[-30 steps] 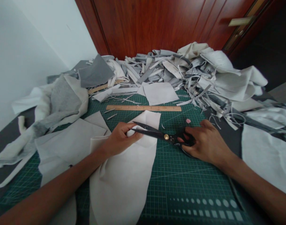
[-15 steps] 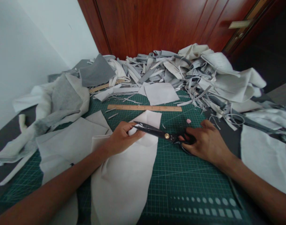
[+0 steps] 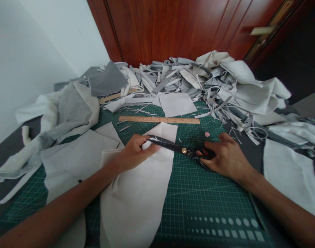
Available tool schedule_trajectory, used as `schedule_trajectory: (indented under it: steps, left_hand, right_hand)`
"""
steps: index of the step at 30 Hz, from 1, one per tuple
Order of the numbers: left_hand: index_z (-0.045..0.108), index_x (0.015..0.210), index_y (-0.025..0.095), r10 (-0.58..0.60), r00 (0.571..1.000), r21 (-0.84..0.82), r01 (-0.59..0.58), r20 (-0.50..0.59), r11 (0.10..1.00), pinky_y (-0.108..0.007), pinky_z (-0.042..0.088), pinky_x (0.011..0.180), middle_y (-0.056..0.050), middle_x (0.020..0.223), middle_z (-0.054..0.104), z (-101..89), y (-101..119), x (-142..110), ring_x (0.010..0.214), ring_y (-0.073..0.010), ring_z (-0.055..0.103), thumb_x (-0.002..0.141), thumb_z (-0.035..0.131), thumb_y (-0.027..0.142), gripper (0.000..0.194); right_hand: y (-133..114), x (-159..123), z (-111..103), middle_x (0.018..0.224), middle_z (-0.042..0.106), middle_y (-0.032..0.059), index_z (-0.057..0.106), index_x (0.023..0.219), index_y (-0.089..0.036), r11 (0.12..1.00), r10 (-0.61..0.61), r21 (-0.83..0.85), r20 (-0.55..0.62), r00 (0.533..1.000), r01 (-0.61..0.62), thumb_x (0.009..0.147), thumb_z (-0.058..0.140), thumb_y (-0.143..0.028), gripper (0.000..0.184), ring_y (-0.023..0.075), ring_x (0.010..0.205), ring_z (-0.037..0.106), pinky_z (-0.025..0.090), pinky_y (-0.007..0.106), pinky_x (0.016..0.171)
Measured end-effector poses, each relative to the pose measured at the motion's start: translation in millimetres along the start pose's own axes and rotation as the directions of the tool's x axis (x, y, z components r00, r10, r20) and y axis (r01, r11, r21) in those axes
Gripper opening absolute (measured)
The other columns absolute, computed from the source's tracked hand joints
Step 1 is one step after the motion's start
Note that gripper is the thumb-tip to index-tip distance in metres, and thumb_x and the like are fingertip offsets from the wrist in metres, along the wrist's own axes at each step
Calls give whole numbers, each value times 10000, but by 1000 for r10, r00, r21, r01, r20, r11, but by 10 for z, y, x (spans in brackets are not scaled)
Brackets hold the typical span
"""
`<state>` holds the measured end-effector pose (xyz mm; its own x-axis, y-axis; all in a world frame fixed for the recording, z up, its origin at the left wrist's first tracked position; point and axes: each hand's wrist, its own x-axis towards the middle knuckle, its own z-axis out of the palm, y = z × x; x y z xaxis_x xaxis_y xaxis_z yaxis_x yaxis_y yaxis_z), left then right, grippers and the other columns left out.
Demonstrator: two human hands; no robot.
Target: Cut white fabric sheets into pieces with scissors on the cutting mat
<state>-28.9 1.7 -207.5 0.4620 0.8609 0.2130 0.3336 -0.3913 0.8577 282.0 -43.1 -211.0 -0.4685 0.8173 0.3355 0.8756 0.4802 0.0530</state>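
My left hand (image 3: pixel 135 151) is closed, pinching a bunched fold near the upper edge of a white piece of fabric (image 3: pixel 140 199). The rest of that fabric lies down the middle of the green cutting mat (image 3: pixel 211 196). Black scissors (image 3: pixel 170 144) with a brass pivot are in my right hand (image 3: pixel 228 158), its fingers through and around the handles. Their blades point left and look nearly closed at the fold, with the tips by my left thumb. Whether cloth lies between the blades is hard to see.
A wooden ruler (image 3: pixel 159 120) lies across the mat beyond my hands. A small pink piece (image 3: pixel 207 134) sits near the scissors. Grey fabric pieces (image 3: pixel 77 148) lie at left, a white square (image 3: pixel 176 104) behind the ruler. Heaped scraps (image 3: pixel 183 77) line the back before a wooden door (image 3: pixel 172 27).
The scissor blades, slightly parted at the tips before, have come together at the fold. Both hands stay almost in place; the view has shifted slightly.
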Motion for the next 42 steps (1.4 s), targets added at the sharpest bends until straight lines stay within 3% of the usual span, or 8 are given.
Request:
schedule_trajectory:
  steps: [17, 23, 27, 32, 37, 42]
  left_hand:
    - [672, 689, 140, 34, 999, 5, -34, -10, 999, -174, 253, 401, 63, 511, 459, 1, 8, 11, 441, -63, 354, 899, 657, 341, 291]
    - [705, 714, 140, 0, 1000, -6, 0, 12, 1000, -162, 347, 435, 24, 587, 603, -11, 24, -1, 488, -81, 485, 924, 651, 354, 304]
    - [785, 924, 149, -21, 998, -31, 23, 54, 999, -163, 419, 486, -23, 757, 745, -25, 67, -1, 562, -100, 589, 954, 627, 360, 266]
    - [798, 968, 161, -1, 999, -41, 3, 39, 999, -164, 464, 536, -33, 841, 785, -16, 75, 11, 626, -115, 652, 960, 633, 344, 247]
    - [800, 1021, 185, 55, 998, -17, -55, 14, 998, -185, 526, 655, -38, 954, 802, -11, 19, 20, 779, -149, 719, 953, 653, 309, 204]
    - [795, 886, 163, 41, 999, 10, -41, 17, 999, -193, 491, 580, -31, 833, 784, -8, 31, 48, 692, -150, 694, 913, 681, 283, 168]
  right_hand:
    - [37, -19, 21, 498, 579, 28, 593, 609, -223, 999, -48, -25, -27, 998, 48, 941, 609, -456, 405, 206, 599, 461, 349, 345, 708]
    - [23, -28, 30, 509, 599, 42, 631, 606, -220, 1000, -13, -17, -37, 999, 13, 917, 640, -428, 374, 228, 655, 504, 325, 342, 675]
    - [43, -11, 38, 476, 548, 33, 575, 553, -231, 994, 93, 53, -37, 995, -91, 906, 608, -417, 400, 229, 633, 499, 303, 334, 640]
    - [131, -1, 61, 565, 607, 16, 551, 603, -224, 978, 104, 184, 6, 995, -103, 854, 599, -373, 295, 181, 567, 475, 332, 342, 704]
    - [90, 16, 2, 636, 618, 32, 543, 668, -228, 985, 79, 149, 76, 994, -89, 835, 573, -368, 220, 209, 627, 522, 332, 372, 755]
    - [13, 36, -53, 770, 663, 63, 557, 796, -218, 990, 43, 129, 164, 986, -65, 800, 581, -377, 161, 254, 765, 597, 342, 388, 794]
